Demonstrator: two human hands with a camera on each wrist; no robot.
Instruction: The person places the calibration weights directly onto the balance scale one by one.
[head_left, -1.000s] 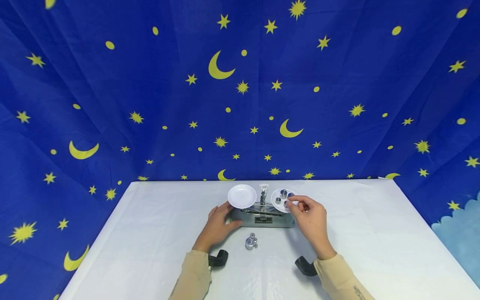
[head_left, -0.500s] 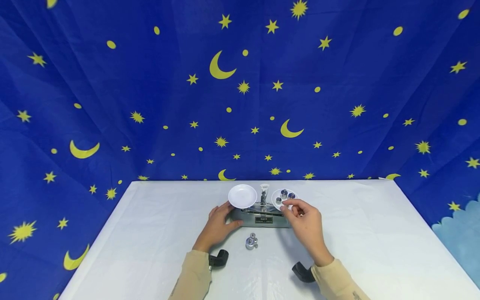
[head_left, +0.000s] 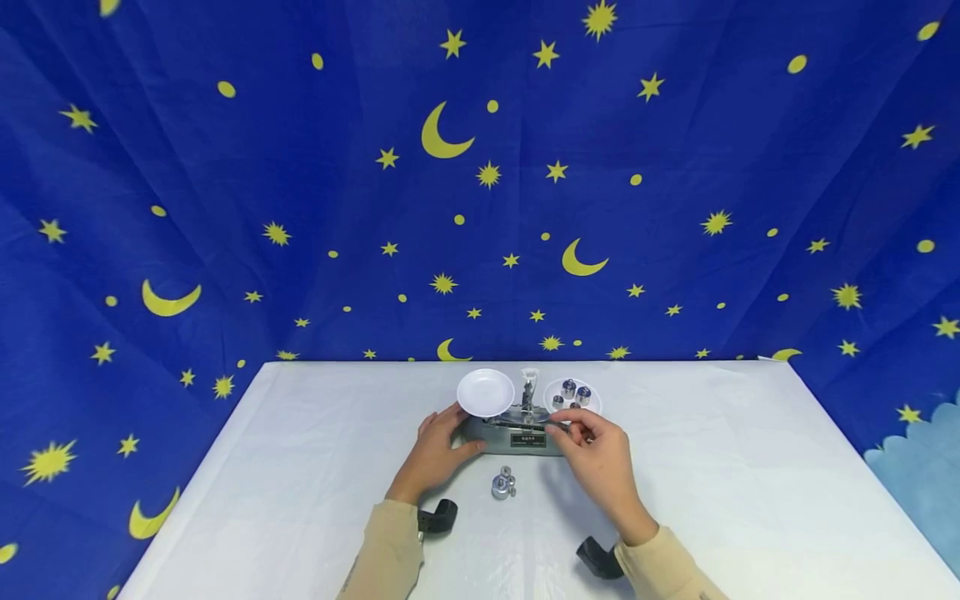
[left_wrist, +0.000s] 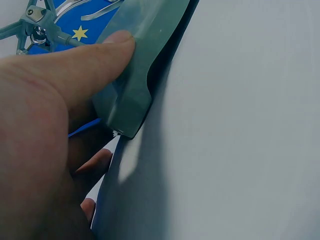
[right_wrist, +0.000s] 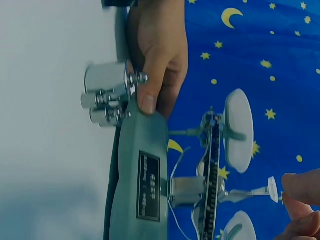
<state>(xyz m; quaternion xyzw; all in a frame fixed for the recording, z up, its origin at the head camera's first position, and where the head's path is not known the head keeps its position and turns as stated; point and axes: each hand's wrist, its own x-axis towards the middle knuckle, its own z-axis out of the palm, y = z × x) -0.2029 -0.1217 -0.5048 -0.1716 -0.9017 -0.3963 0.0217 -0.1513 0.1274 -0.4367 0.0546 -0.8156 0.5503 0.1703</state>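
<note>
A grey-green balance scale (head_left: 495, 440) with two white pans stands on the table. My left hand (head_left: 435, 454) grips the left end of its base, thumb on the front and fingers behind, as the left wrist view (left_wrist: 40, 110) also shows. The left pan (head_left: 485, 392) holds nothing. Several metal weights (head_left: 568, 388) stand on the right pan (head_left: 596, 407). My right hand (head_left: 600, 458) is in front of the right pan, thumb and index fingertips close together at the beam's right part. In the right wrist view its bent fingers (right_wrist: 302, 187) show nothing between them.
A cluster of several metal weights (head_left: 501, 485) stands on the white-covered table (head_left: 300, 467) in front of the scale. A black wrist mount (head_left: 438, 517) hangs by each forearm. A blue curtain (head_left: 337, 167) with stars and moons rises behind the table.
My right hand has moved left and toward me from a weight on the right pan to the beam. That weight now stands in the pan. The left hand has stayed put.
</note>
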